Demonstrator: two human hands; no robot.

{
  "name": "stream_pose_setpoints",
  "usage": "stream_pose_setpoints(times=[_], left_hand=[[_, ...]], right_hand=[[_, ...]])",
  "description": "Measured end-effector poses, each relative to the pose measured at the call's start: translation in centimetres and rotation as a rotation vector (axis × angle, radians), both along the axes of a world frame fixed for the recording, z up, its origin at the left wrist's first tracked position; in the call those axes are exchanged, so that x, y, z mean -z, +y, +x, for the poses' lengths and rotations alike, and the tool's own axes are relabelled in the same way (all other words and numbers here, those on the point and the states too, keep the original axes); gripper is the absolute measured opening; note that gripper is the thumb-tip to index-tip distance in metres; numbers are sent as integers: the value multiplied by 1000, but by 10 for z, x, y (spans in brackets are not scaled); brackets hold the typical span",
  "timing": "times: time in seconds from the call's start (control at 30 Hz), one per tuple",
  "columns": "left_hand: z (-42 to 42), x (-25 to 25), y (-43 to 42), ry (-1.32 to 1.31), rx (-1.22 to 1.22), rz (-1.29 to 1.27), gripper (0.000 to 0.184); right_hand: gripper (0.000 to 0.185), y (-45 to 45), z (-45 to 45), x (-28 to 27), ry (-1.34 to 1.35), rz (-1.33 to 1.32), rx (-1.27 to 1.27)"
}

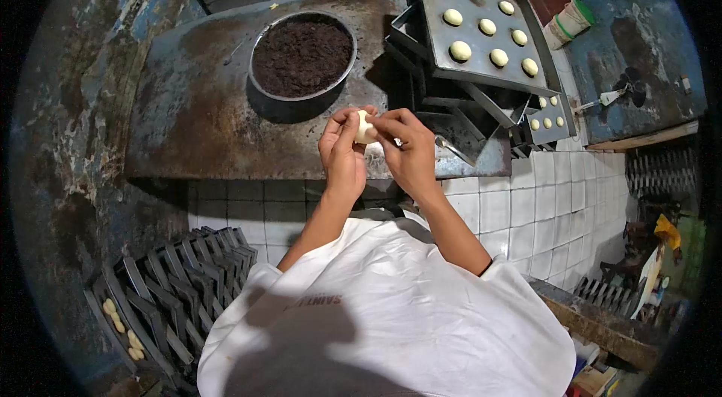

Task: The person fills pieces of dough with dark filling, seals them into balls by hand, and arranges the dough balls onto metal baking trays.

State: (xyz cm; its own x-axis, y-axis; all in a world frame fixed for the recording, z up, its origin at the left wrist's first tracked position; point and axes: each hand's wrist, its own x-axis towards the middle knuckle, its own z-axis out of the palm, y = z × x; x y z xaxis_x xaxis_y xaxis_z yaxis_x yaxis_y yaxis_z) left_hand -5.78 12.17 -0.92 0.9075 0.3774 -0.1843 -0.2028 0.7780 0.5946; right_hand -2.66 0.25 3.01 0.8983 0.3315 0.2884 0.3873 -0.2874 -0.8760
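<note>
Between my two hands is a pale dough ball (364, 128), held above the front part of the worn table (195, 126). My left hand (343, 147) cups it from the left with curled fingers. From the other side, the fingers of my right hand (404, 143) pinch at its edge. Just beyond my hands stands a round metal bowl (259, 85) of dark brown crumbly filling (302, 57). To the right, a metal tray (472, 40) carries several round dough balls (487, 26) in spaced rows.
More trays are stacked beneath the top one, and a lower tray (555, 134) also holds dough balls. A metal tool (453, 149) lies at the table's right front. Racked trays (173, 299) stand at lower left. A lidded bucket (569, 22) sits by the right wall.
</note>
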Motion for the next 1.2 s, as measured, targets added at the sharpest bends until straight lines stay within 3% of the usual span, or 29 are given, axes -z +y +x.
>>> stream_pose_setpoints(times=[0.13, 0.17, 0.2, 0.27, 0.33, 0.43, 0.5, 0.53, 0.73, 0.77, 0.8, 0.87, 0.93, 1.03, 1.2], left_hand=[[1, -4, -5, -92, 14, 112, 21], [2, -2, -4, -129, 32, 145, 23], [4, -3, -3, -165, 51, 177, 26], [3, -4, -2, -150, 69, 203, 29], [1, -14, -4, -105, 85, 72, 28], [0, -1, -5, -1, 40, 116, 31], [1, 7, -3, 63, 20, 85, 30], [2, 9, -2, 128, 2, 52, 30], [23, 6, -27, 23, 43, 69, 22], [27, 7, -32, 0, 66, 72, 22], [31, 7, -37, -22, 86, 76, 22], [41, 7, -52, -48, 70, 118, 22], [55, 7, -68, -29, 16, 168, 22], [78, 9, -93, 65, -42, 190, 22], [118, 7, -120, 250, -49, 159, 25]], right_hand=[[18, 7, 15, 2, -98, 32, 120], [20, 9, 15, -1, 112, 168, 103], [20, 9, 17, 0, 109, 169, 100], [24, 3, 21, 3, 411, 248, 19], [27, 1, 19, -2, 362, 126, 46], [27, 1, 16, -3, 283, 111, 114], [27, 0, 10, -9, 24, -8, -20], [27, 0, 9, -4, 27, -9, -15], [27, -21, 29, 4, -258, -108, 158], [22, -28, 36, 10, -9, 35, 125], [22, -34, 44, 8, -9, 36, 125], [17, -47, 59, 4, 512, 328, -35], [13, -59, 69, 3, 511, 260, 2], [17, -71, 75, 2, 232, 98, 132], [26, -107, 98, -4, 187, 45, 23]])
